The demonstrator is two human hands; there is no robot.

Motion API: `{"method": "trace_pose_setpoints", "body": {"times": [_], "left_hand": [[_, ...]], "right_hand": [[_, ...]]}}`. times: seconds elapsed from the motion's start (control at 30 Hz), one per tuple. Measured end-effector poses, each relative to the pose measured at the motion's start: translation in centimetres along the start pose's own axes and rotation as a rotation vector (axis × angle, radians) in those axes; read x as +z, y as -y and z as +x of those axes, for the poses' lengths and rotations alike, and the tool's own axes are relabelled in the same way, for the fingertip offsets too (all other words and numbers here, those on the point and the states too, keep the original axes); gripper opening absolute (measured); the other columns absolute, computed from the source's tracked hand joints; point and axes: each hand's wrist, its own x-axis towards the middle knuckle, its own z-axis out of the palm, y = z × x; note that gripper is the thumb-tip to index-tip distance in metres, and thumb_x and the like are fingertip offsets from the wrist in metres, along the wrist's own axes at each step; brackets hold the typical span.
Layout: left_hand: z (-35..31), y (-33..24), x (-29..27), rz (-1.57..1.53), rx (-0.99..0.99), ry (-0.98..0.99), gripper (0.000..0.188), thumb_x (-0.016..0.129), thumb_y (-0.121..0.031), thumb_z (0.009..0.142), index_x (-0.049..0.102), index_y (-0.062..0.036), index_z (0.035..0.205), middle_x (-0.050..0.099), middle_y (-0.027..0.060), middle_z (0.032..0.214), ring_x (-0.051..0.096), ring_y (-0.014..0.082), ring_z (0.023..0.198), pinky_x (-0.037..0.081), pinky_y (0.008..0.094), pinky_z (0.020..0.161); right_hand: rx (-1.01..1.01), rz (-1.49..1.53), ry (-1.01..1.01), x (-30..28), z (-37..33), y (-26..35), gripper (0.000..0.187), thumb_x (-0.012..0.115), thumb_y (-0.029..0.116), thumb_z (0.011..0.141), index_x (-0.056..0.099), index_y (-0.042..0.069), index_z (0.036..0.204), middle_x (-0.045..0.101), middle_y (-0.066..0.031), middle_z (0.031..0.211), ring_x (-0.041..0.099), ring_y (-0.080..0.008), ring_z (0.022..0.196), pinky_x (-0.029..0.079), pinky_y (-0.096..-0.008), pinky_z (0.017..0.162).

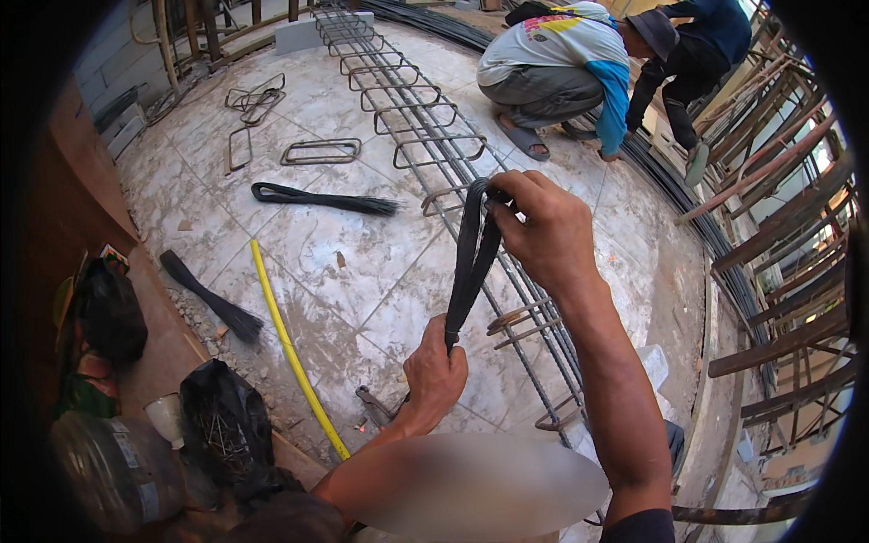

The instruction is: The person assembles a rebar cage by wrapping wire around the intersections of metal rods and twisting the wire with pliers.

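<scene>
A bundle of black tie wire (463, 281), folded into a long loop, stretches upright between my hands. My left hand (436, 371) is closed around its lower end. At its top bend my right hand (543, 226) pinches the wire between thumb and fingers. Just behind runs a long rebar cage (441, 139), with stirrups spread along its bars. Another folded wire bundle (321, 198) lies on the tiles to the left, and a straight one (213, 299) rests nearer. Beside my left wrist lies a pincer tool (373, 404), partly hidden.
A yellow hose (285, 335) curves over the floor. Loose rectangular stirrups (321, 151) lie farther off. A black bag of nails or wire bits (226, 416) and a large clear jar (109, 471) stand lower left. One person (552, 81) crouches beyond the cage; another (692, 63) bends behind.
</scene>
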Motion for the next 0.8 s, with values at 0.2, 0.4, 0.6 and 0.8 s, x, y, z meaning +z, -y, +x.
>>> {"method": "trace_pose_setpoints", "body": {"times": [0.2, 0.4, 0.6, 0.8], "left_hand": [[-0.1, -0.2, 0.2, -0.013, 0.029, 0.009, 0.047, 0.055, -0.007, 0.086, 0.055, -0.0056, 0.132, 0.069, 0.024, 0.098, 0.068, 0.0474, 0.084, 0.051, 0.0573, 0.075], [1.8, 0.2, -1.5, -0.022, 0.067, -0.029, 0.038, 0.059, -0.007, 0.085, 0.057, -0.0081, 0.123, 0.07, 0.0179, 0.094, 0.069, 0.0438, 0.082, 0.052, 0.0536, 0.073], [4.2, -4.1, -4.7, 0.121, 0.235, 0.019, 0.027, 0.061, -0.012, 0.085, 0.061, -0.0083, 0.112, 0.069, 0.0201, 0.089, 0.068, 0.0446, 0.081, 0.051, 0.0536, 0.071], [2.0, -6.5, -5.4, 0.155, 0.156, 0.313, 0.031, 0.062, -0.017, 0.084, 0.06, -0.0078, 0.114, 0.069, 0.0213, 0.086, 0.068, 0.0447, 0.081, 0.051, 0.0529, 0.071]], "right_hand": [[-0.081, -0.097, -0.158, 0.9, -1.6, 0.4, 0.016, 0.071, 0.009, 0.085, 0.069, 0.006, 0.1, 0.07, -0.0111, 0.084, 0.071, -0.033, 0.074, 0.056, -0.0435, 0.062], [0.099, 0.11, -0.138, -2.1, -2.1, 2.0, 0.009, 0.07, 0.002, 0.089, 0.073, 0.002, 0.097, 0.075, -0.0166, 0.085, 0.074, -0.0312, 0.072, 0.057, -0.0378, 0.064], [0.318, 0.261, -0.323, -6.8, -2.5, -1.0, 0.012, 0.071, 0.0, 0.094, 0.078, -0.001, 0.104, 0.076, -0.0062, 0.081, 0.07, -0.0086, 0.075, 0.054, -0.025, 0.071], [0.474, 0.35, -0.565, -9.7, -1.3, -4.6, 0.012, 0.073, 0.003, 0.094, 0.079, -0.001, 0.104, 0.075, -0.0041, 0.081, 0.068, -0.0083, 0.073, 0.054, -0.0246, 0.068]]}}
